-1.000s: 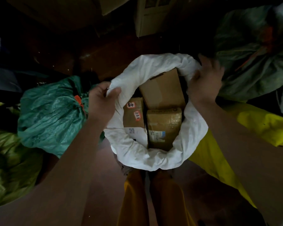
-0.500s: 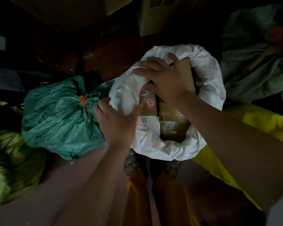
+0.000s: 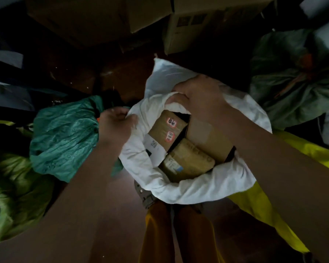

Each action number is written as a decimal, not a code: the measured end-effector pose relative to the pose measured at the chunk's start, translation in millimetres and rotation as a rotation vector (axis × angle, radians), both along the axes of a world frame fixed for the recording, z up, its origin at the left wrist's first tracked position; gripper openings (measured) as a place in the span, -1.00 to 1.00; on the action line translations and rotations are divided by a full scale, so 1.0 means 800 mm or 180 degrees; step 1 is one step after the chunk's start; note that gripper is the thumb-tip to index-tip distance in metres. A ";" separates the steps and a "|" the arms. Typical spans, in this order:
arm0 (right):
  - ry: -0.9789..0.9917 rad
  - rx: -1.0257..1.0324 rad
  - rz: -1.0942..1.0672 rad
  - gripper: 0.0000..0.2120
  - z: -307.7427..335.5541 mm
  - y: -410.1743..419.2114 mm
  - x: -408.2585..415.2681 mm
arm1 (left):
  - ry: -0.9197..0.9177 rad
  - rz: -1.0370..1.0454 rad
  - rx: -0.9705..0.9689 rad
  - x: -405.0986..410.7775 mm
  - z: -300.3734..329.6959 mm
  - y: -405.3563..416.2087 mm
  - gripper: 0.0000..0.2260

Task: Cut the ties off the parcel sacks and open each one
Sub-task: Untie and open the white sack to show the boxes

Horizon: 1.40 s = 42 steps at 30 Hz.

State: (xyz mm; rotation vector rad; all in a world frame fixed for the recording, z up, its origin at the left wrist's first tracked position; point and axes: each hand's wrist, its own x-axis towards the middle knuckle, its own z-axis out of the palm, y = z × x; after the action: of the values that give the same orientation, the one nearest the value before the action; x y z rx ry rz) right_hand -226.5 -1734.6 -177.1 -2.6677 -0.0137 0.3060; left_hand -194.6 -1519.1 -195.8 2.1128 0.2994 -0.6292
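white sack [image 3: 188, 188]: middle of the frame, mouth wide open, brown boxes [image 3: 186, 160] showing inside
my left hand [image 3: 115, 126]: curled tight round the sack's left rim
my right hand [image 3: 199, 99]: gripping the top rim
teal sack [image 3: 63, 137]: just left, still tied
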 end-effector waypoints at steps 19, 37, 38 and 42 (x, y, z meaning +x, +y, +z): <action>-0.0082 0.1541 -0.2947 -0.71 -0.065 -0.059 -0.079 | -0.2579 -0.2235 0.1797 -0.028 -0.010 -0.053 -0.61; 0.0080 0.2230 -0.3869 -0.82 -0.083 -0.069 -0.112 | 0.0096 -0.0471 -0.0244 0.011 -0.061 -0.086 -0.86; 0.0098 0.2232 -0.3874 -0.80 -0.084 -0.069 -0.107 | -0.0159 -0.0436 -0.0032 0.011 -0.056 -0.087 -0.90; 0.0110 0.2212 -0.3948 -0.77 -0.091 -0.066 -0.097 | -0.1716 -0.0834 0.1257 -0.024 -0.031 -0.072 -0.74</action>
State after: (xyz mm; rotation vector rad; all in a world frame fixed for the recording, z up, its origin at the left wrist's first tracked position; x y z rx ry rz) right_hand -304.0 -1787.6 -250.0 -1.5719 1.2231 -0.0733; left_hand -213.9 -1576.3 -220.9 2.6292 -0.1742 -0.1261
